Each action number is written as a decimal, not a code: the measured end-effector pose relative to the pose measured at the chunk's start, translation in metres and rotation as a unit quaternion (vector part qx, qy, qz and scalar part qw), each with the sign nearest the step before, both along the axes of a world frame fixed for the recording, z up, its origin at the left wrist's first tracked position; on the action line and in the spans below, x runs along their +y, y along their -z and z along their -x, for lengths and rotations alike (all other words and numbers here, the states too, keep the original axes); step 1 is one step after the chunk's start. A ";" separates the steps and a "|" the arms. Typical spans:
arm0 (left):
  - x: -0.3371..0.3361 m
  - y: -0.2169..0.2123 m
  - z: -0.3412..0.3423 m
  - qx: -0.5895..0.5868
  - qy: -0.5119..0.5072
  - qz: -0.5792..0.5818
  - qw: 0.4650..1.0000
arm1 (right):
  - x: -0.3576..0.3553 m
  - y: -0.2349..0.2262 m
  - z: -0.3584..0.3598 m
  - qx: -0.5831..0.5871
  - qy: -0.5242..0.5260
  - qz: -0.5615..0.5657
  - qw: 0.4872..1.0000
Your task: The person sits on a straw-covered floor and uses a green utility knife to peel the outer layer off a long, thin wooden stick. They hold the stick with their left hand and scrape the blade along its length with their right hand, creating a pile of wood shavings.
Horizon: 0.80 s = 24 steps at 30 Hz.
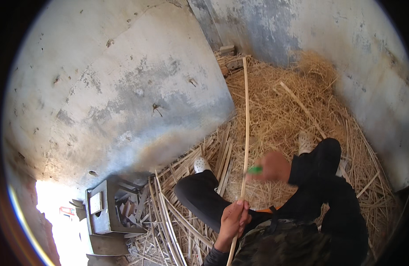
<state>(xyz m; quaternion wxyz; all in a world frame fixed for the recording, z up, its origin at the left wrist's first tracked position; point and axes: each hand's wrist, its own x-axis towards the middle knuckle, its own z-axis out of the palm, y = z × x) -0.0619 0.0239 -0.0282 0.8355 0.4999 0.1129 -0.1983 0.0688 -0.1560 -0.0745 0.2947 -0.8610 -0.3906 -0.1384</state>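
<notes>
A long, pale, thin wooden strip [247,115] runs upright through the middle of the view, from the straw pile down past my lap. Around its lower part my left hand [233,218] is closed, the thumb lying along it. To the right of the strip, my right hand [274,167] is smeared by motion and looks curled like a fist. From its left side sticks out a small green thing [255,170], close to or touching the strip. Blur hides its kind, and I cannot tell whether it meets the wood.
Shavings and straw [275,111] cover the floor between my legs and up to the corner walls. Another pale strip [304,108] lies on the pile at right. Long split strips [169,221] lie at left, beside a boxy metal frame [102,208]. A large grey-white slab [138,88] rises at upper left.
</notes>
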 end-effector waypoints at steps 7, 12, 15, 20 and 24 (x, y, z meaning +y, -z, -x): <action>-0.007 -0.001 -0.008 0.045 0.006 0.104 0.994 | -0.025 0.002 -0.031 0.130 0.118 0.070 0.982; -0.011 0.001 -0.012 0.111 -0.010 0.192 0.975 | -0.016 -0.010 -0.004 0.001 0.036 0.047 0.998; -0.011 0.007 -0.015 0.102 -0.026 0.275 0.956 | -0.013 -0.008 -0.010 0.017 0.048 0.028 0.998; -0.006 0.010 -0.011 0.108 -0.018 0.295 0.949 | -0.009 -0.018 0.007 0.027 0.026 0.081 0.996; -0.008 0.009 -0.007 0.112 -0.023 0.310 0.944 | -0.014 -0.014 -0.015 0.014 0.086 0.079 0.993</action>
